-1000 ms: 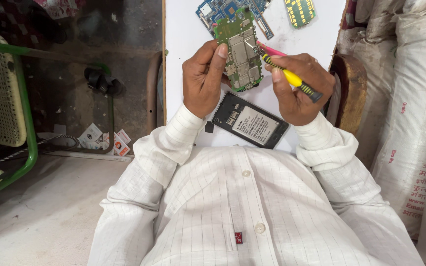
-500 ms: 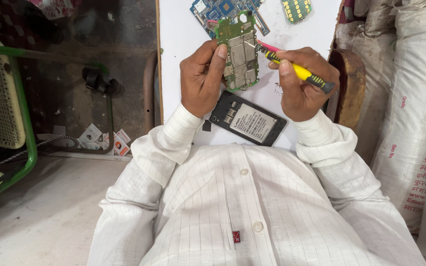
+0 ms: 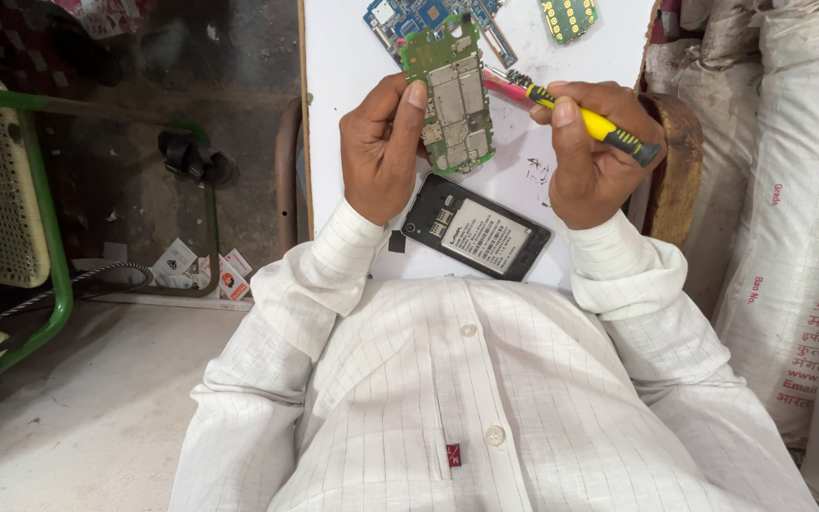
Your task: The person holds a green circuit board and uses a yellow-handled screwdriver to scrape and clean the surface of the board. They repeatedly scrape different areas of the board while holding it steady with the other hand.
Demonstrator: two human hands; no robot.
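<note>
Two hands, left [image 3: 381,152] gripping green circuit board [image 3: 454,95], right [image 3: 590,156] gripping screwdriver [image 3: 580,116]

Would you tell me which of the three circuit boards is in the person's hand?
The green circuit board, pinched in the left hand; the blue board and small keypad board lie on the white table.

shirt [image 3: 485,408]: white cloth with a thin grey check; long sleeves; buttoned down the front
buttons: small, round, pale; two show on the placket
cuffs: folded back at both wrists; same fine check
tag: small red label low on the placket
left hand [image 3: 383,152]: bare; no ring
right hand [image 3: 591,161]: bare; no watch
</note>
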